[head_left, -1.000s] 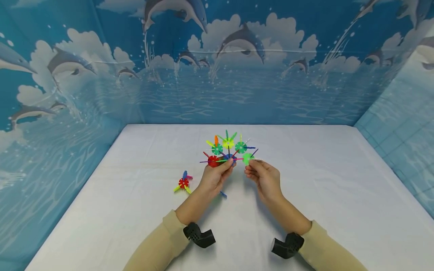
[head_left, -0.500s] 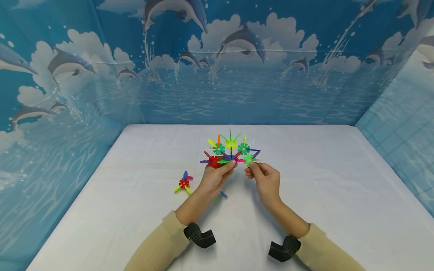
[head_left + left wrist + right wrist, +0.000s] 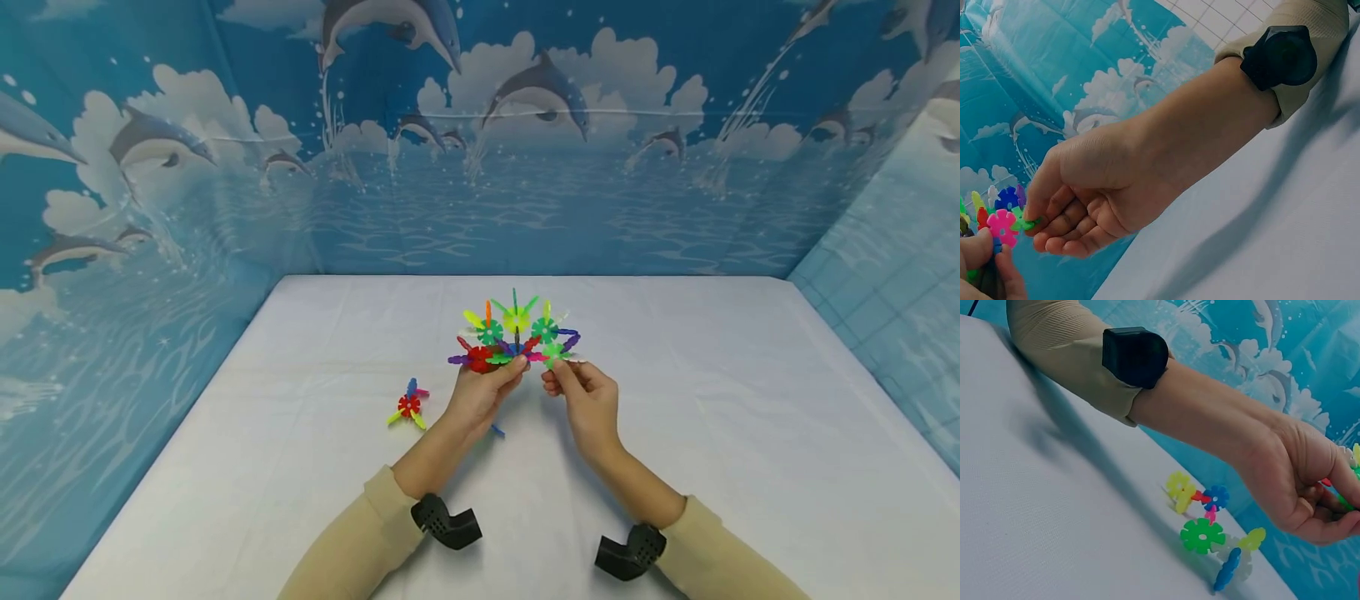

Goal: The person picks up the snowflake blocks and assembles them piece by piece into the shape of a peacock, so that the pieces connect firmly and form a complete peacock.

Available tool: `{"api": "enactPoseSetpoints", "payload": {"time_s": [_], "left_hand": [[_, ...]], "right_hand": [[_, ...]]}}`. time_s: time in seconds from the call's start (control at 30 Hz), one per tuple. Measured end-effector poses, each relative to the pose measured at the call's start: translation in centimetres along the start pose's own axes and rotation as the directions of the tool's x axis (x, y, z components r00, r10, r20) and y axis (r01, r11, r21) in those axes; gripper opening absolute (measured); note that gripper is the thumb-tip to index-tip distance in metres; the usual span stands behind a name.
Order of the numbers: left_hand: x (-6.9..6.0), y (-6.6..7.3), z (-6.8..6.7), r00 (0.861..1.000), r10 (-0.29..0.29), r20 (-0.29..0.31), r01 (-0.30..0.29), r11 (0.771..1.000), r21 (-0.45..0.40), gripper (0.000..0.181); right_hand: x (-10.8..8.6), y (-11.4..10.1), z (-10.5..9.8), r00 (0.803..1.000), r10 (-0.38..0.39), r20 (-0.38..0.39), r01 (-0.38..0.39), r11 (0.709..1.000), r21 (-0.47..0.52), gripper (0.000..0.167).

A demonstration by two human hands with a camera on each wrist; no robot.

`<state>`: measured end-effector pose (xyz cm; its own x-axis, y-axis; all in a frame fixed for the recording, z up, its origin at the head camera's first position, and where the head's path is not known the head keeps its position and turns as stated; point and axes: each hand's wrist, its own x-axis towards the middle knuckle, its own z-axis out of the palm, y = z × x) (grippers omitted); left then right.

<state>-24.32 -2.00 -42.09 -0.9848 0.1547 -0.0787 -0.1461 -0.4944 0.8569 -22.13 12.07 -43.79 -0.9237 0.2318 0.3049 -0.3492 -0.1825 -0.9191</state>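
Note:
My left hand (image 3: 476,398) grips a fan-shaped cluster of interlocking snowflake discs (image 3: 516,320) near its blue middle disc, thumb on top. Red, green, yellow and purple discs spread out from there, some seen edge-on. At the cluster's right end, my right hand (image 3: 592,404) pinches the light green disc (image 3: 553,353) between thumb and finger. In the left wrist view a pink disc (image 3: 1002,226) lies between the left fingers and the green disc held by the right hand. The cluster is raised above the table.
On the white table (image 3: 720,433) lies a small joined set of discs with a red centre (image 3: 409,406). A blue disc (image 3: 498,430) peeks out by the left forearm. The right wrist view shows more joined discs, including a green one (image 3: 1202,536). A dolphin-print curtain (image 3: 480,208) stands behind.
The cluster has shifted slightly right and turned, so its outer discs show more of their faces. Both hands keep their hold; the right wrist has moved slightly left.

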Motion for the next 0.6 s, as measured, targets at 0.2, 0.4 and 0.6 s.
{"api": "enactPoseSetpoints", "payload": {"time_s": [0.2, 0.4, 0.6], "left_hand": [[-0.1, -0.2, 0.0, 1.000, -0.026, 0.003, 0.026, 0.999, 0.018, 0.014], [-0.1, -0.3, -0.1, 0.999, -0.043, -0.012, 0.044, 0.998, 0.052, 0.020], [0.0, -0.2, -0.7, 0.994, -0.090, 0.069, 0.081, 0.989, 0.120, 0.014]], "right_hand": [[-0.1, 0.3, -0.1, 0.985, 0.074, 0.158, -0.086, 0.994, 0.071, 0.010], [1.3, 0.7, -1.4, 0.956, 0.169, 0.241, -0.180, 0.983, 0.024, 0.010], [3.6, 1.1, -4.7, 0.859, 0.263, 0.438, -0.316, 0.947, 0.051, 0.033]]}}
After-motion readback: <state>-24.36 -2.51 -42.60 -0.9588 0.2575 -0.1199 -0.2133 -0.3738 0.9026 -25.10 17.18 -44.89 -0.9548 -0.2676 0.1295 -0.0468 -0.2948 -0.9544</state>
